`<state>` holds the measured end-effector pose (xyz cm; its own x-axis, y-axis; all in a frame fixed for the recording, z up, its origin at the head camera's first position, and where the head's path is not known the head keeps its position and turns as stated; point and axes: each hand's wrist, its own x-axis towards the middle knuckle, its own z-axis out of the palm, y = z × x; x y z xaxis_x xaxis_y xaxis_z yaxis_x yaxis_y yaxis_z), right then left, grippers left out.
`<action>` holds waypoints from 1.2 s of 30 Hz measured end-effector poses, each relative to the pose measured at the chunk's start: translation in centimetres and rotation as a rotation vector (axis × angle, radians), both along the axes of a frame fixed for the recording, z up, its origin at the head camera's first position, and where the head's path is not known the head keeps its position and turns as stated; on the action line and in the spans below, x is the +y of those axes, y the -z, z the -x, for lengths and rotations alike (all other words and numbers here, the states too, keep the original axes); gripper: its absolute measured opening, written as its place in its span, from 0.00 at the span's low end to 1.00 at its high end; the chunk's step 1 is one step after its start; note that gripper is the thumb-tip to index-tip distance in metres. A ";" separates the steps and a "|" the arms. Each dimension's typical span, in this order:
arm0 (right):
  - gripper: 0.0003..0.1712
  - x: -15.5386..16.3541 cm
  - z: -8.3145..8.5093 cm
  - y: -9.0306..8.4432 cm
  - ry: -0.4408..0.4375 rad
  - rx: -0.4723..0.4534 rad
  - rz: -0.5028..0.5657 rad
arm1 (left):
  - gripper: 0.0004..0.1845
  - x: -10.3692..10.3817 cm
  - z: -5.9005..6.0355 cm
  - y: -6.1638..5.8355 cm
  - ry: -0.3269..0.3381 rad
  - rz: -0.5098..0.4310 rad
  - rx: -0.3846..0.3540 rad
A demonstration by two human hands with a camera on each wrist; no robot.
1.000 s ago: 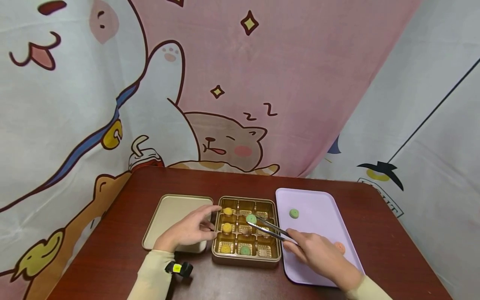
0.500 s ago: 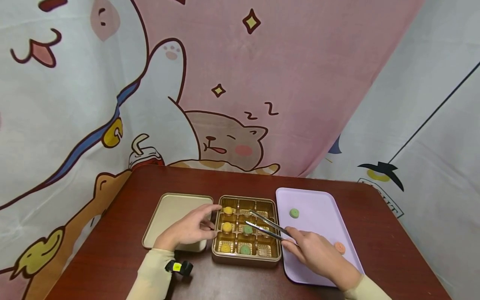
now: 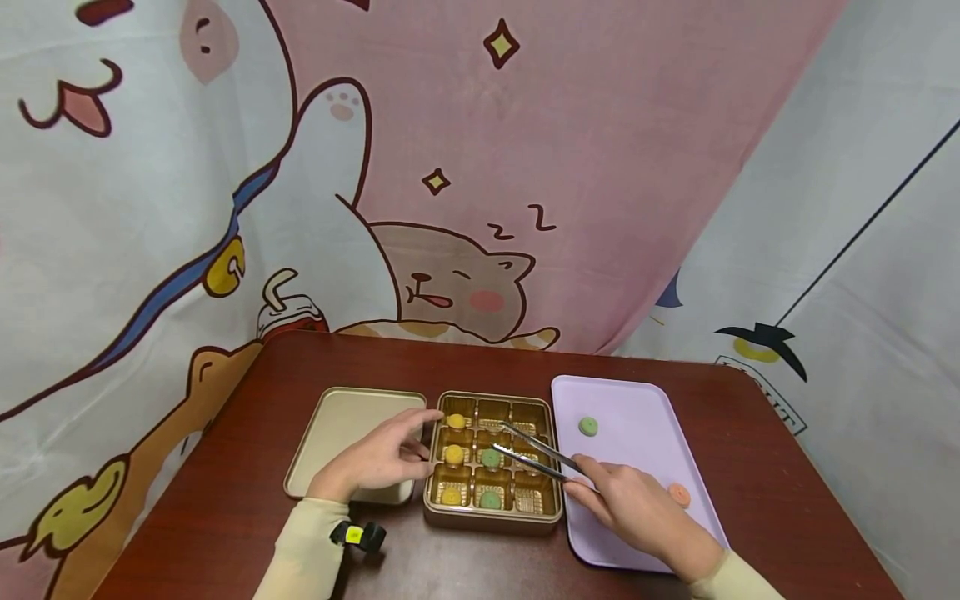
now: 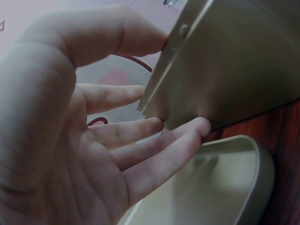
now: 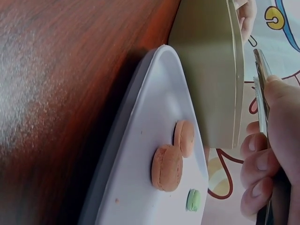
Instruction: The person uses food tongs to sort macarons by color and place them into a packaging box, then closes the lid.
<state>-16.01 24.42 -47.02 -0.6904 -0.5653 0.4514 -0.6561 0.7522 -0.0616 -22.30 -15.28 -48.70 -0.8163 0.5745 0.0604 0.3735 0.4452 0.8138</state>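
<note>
Square gold box (image 3: 491, 523): five yellow-or-green macarons (image 3: 453, 455)
Lilac tray (image 3: 622, 475): three visibly left
My left hand (image 3: 378, 452): fingers apart
Right hand (image 3: 636, 507): clamping silver tongs (image 3: 551, 472)

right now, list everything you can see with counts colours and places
table: one, dark red-brown, lower half
box: one, gold, on table
lid: one, pale gold, left of box
tray: one, lilac, right of box
yellow macarons: three, yellow, box's left column
green macarons: three, green, two in box, one on tray
orange macarons: two visible, orange, on tray
tongs: one, silver, tips over box
cloth: count unclear, pink and white, behind table
wrist band: one, black, left wrist
sleeves: two, cream, both forearms
left grip: one, bare, touching box's left side
right grip: one, bare, holding tongs
</note>
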 end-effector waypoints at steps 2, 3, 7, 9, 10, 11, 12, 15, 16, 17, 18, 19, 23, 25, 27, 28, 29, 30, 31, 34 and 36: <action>0.14 0.2 0.0 0.0 0.018 -0.022 0.006 | 0.42 0.0 0.0 0.0 -0.001 0.005 0.000; 0.14 0.3 -0.1 -0.1 0.031 -0.035 0.009 | 0.42 0.1 0.0 0.0 0.000 0.004 0.001; 0.14 0.9 -0.3 -0.3 0.114 -0.078 0.000 | 0.42 0.1 -0.1 -0.1 0.000 0.006 0.001; 0.16 1.3 -0.5 -0.3 0.132 -0.066 -0.007 | 0.42 0.1 -0.1 -0.1 0.001 0.005 -0.001; 0.16 1.5 -0.5 -0.3 0.131 -0.054 -0.008 | 0.42 0.1 0.0 -0.1 0.001 0.006 -0.001; 0.17 1.7 -0.5 -0.3 0.125 -0.036 -0.005 | 0.42 0.1 -0.1 -0.1 0.001 0.005 -0.002; 0.18 2.0 -0.4 -0.3 0.112 -0.018 0.002 | 0.42 0.1 -0.1 -0.1 0.002 0.005 -0.001; 0.19 2.7 -0.3 -0.3 0.071 0.030 0.028 | 0.43 0.0 -0.1 -0.1 0.002 0.002 0.003; 0.19 3.0 -0.2 -0.3 0.071 0.041 0.033 | 0.43 0.0 -0.1 -0.1 0.002 -0.001 0.003; 0.20 3.2 -0.2 -0.4 0.072 0.047 0.038 | 0.43 0.0 -0.1 -0.1 0.003 -0.002 0.004; 0.19 3.4 -0.2 -0.4 0.078 0.048 0.039 | 0.43 0.0 -0.1 -0.1 0.002 -0.004 0.004; 0.19 3.6 -0.2 -0.4 0.086 0.047 0.040 | 0.43 0.0 -0.1 -0.1 0.003 -0.004 0.003; 0.19 4.3 -0.4 -0.3 0.133 0.016 0.032 | 0.43 0.1 -0.1 -0.1 0.003 -0.004 -0.002; 0.18 4.7 -0.5 -0.3 0.167 -0.004 0.026 | 0.43 0.1 -0.1 -0.1 0.004 -0.004 -0.003; 0.17 5.1 -0.5 -0.3 0.201 -0.021 0.025 | 0.43 0.0 -0.1 -0.1 0.005 -0.003 -0.002; 0.17 5.3 -0.5 -0.2 0.216 -0.024 0.022 | 0.42 0.0 -0.1 -0.1 0.006 -0.003 0.000; 0.17 5.5 -0.5 -0.2 0.229 -0.030 0.023 | 0.42 0.0 0.0 -0.1 0.006 -0.002 0.002; 0.17 5.8 -0.4 -0.2 0.239 -0.032 0.022 | 0.42 0.0 0.0 -0.1 0.006 -0.002 0.004; 0.17 6.0 -0.4 -0.1 0.247 -0.037 0.024 | 0.42 0.0 0.0 -0.1 0.006 -0.001 0.006; 0.17 6.6 -0.3 0.0 0.275 -0.052 0.021 | 0.42 0.0 0.0 -0.1 0.007 0.002 0.010; 0.15 7.0 -0.2 0.1 0.299 -0.078 0.021 | 0.42 0.0 0.0 -0.1 0.007 0.003 0.010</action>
<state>-15.78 31.44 -47.13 -0.8577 -0.3231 0.4000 -0.3987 0.9091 -0.1206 -22.30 -15.29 -48.64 -0.8113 0.5808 0.0667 0.3849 0.4448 0.8087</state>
